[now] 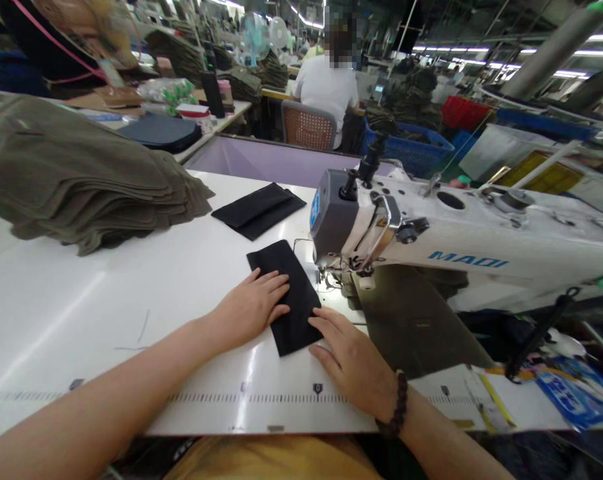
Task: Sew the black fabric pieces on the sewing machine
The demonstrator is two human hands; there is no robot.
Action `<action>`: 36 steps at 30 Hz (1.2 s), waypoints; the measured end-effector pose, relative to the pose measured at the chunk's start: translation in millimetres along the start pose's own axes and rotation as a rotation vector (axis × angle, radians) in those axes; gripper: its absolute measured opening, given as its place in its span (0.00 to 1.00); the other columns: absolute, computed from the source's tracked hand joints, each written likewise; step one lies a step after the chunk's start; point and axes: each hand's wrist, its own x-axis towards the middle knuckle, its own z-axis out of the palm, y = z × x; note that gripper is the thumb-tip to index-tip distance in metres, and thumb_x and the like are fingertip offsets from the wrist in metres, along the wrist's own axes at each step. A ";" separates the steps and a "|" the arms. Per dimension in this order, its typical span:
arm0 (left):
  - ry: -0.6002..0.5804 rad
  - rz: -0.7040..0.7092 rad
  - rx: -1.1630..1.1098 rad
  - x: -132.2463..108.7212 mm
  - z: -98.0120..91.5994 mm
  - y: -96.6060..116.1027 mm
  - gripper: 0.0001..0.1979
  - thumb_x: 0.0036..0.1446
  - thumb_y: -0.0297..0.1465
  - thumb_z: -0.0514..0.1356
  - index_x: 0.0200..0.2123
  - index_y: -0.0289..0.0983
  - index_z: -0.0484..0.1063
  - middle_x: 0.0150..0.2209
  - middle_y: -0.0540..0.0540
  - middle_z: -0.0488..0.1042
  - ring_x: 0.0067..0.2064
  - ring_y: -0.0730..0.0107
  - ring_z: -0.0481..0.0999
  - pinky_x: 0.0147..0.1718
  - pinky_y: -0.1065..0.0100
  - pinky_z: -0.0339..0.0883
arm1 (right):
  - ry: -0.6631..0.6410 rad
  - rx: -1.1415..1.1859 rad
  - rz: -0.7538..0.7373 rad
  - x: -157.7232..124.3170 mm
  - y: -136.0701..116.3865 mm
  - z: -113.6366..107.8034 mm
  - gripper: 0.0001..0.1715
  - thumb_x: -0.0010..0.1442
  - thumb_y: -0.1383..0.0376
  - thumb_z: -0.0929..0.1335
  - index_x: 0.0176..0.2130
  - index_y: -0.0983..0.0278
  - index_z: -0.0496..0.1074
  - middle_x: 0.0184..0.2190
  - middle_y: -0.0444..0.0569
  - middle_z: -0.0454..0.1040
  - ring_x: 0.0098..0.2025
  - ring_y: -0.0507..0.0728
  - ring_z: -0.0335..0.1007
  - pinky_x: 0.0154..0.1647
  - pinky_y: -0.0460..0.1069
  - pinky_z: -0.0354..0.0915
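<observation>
Two bare hands lie flat on a black rectangular piece of cloth (297,299) spread on the white counter (106,300), just left of the needle end of a white and grey sewing machine (456,247). The cloth's long axis runs away from the person and leans a little to the left. Its near short edge points towards the person, and its far short edge points towards a second, folded black fabric piece (259,210) lying apart from it further back.

The left hand (254,307) rests palm down, and its extended fingers (276,283) cross the cloth's left long edge. The right hand (351,360), with a dark beaded bracelet (399,407) on its wrist, touches the near right corner with straight fingers (326,320). Neither hand pinches or grips; both press with fingers stretched out. The cloth therefore lies between the hands and partly beneath the fingertips. It may be folded double, but the view does not settle this.

A stack of olive-green fabric pieces (81,180) occupies the counter's far left.
</observation>
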 end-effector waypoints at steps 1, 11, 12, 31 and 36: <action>-0.011 0.007 0.007 13.4 -2.1 -7.0 0.18 0.59 0.35 0.51 0.49 0.31 0.66 0.53 0.38 0.65 0.54 0.54 0.63 0.52 0.52 0.55 | -0.039 -0.034 -0.073 4.5 6.5 -5.2 0.18 0.58 0.68 0.62 0.48 0.71 0.65 0.50 0.57 0.66 0.53 0.59 0.60 0.54 0.54 0.58; 0.024 0.084 -0.058 48.2 3.5 11.4 0.21 0.56 0.36 0.55 0.50 0.28 0.63 0.51 0.35 0.65 0.54 0.53 0.61 0.52 0.56 0.55 | -0.043 -0.301 -0.479 36.7 47.7 -16.5 0.12 0.60 0.63 0.62 0.36 0.68 0.71 0.31 0.49 0.72 0.32 0.55 0.64 0.33 0.50 0.62; 0.034 0.083 -0.073 48.0 6.0 12.0 0.22 0.57 0.36 0.54 0.50 0.27 0.63 0.52 0.34 0.63 0.55 0.53 0.60 0.53 0.55 0.54 | -0.002 -0.308 -0.445 36.1 50.6 -15.7 0.12 0.59 0.62 0.63 0.37 0.68 0.71 0.30 0.49 0.71 0.31 0.55 0.64 0.32 0.50 0.61; 0.091 0.104 -0.188 58.8 15.9 7.4 0.16 0.59 0.35 0.51 0.46 0.29 0.65 0.47 0.36 0.66 0.51 0.55 0.63 0.51 0.54 0.58 | 0.030 -0.364 -0.213 33.6 60.0 -12.4 0.13 0.58 0.63 0.65 0.42 0.66 0.70 0.28 0.47 0.72 0.30 0.54 0.67 0.29 0.47 0.57; 0.087 0.104 -0.189 59.8 14.8 7.0 0.15 0.59 0.35 0.52 0.43 0.30 0.66 0.46 0.36 0.67 0.50 0.56 0.64 0.50 0.54 0.57 | 0.035 -0.371 -0.198 34.0 60.1 -11.8 0.13 0.58 0.63 0.65 0.42 0.66 0.70 0.28 0.47 0.72 0.31 0.54 0.67 0.29 0.47 0.58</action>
